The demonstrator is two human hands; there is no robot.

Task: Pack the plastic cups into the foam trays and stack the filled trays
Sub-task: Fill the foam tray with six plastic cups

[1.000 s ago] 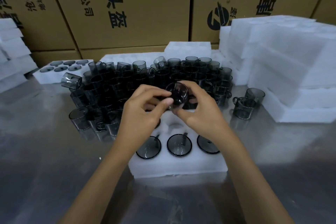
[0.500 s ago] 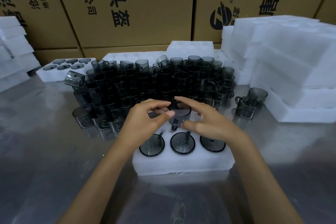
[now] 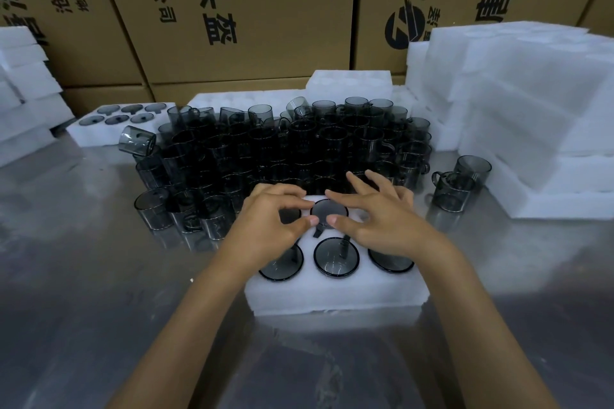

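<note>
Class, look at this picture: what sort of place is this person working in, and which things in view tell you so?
Probably a factory packing station or warehouse. Printed cardboard boxes line the back, foam trays are stacked at the side, and dozens of identical cups crowd a metal table.

A packing station in a warehouse or factory: printed cardboard cartons point(image 3: 232, 10) stacked as a wall behind a steel worktable point(image 3: 83, 276), white foam trays point(image 3: 518, 103) piled at both sides, dozens of identical smoky plastic cups point(image 3: 282, 149) massed together
</note>
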